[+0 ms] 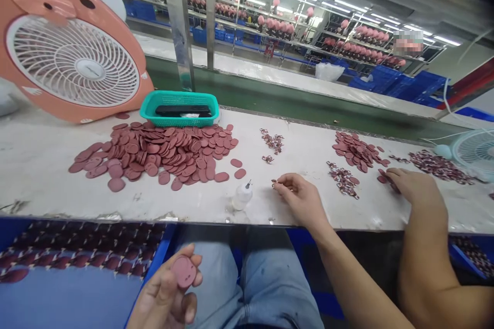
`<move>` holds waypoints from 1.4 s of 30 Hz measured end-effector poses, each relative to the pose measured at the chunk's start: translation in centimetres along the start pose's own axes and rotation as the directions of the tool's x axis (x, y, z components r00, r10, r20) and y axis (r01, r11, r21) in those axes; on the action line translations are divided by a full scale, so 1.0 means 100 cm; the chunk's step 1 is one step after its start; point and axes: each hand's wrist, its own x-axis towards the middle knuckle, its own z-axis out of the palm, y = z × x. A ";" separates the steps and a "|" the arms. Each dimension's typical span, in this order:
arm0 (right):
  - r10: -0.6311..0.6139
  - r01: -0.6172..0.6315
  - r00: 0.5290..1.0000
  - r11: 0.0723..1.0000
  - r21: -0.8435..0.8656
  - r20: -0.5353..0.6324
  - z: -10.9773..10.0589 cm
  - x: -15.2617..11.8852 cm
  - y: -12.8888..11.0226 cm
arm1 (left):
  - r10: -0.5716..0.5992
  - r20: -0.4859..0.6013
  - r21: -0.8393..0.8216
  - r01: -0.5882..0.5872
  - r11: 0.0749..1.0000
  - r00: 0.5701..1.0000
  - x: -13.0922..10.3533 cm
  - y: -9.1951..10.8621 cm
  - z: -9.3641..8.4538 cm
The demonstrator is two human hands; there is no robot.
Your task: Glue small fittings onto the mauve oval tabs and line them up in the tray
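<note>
My left hand [164,290] is over my lap, its fingers closed around a flat dark pink oval disc [183,272] with small holes near its edge. Above the table, my right hand [303,199] pinches a small dark red and shiny piece [274,183] between thumb and fingertips; its exact kind is too small to tell. Similar small pieces [273,142] lie in a loose cluster beyond that hand. A squeeze bottle [242,196] with a thin dark nozzle tip stands upright left of it. Many matching discs [173,153] are heaped on the table's left half.
A pink fan [73,56] and a green basket [179,108] with dark items stand behind the heap. Below left, a blue bin [77,298] holds rows of finished-looking dark red pieces. At right, a co-worker's hand [412,185] reaches toward more discs [357,149].
</note>
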 end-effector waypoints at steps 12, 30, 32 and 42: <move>-0.182 -0.146 0.867 0.798 0.585 0.464 0.013 -0.068 -0.073 | -0.290 0.106 0.126 0.276 0.953 0.951 -0.040 0.018 0.021; -0.473 0.341 0.736 0.877 0.338 0.484 0.021 -0.076 -0.087 | -0.296 0.328 0.151 0.260 0.954 0.897 -0.037 0.015 0.003; -0.482 0.360 0.728 0.874 0.325 0.488 0.021 -0.076 -0.087 | -0.293 0.309 0.137 0.263 0.955 0.905 -0.036 0.014 0.003; -0.498 0.407 0.702 0.867 0.287 0.509 0.020 -0.071 -0.093 | -0.337 0.318 0.140 0.307 0.941 0.886 -0.033 0.012 0.000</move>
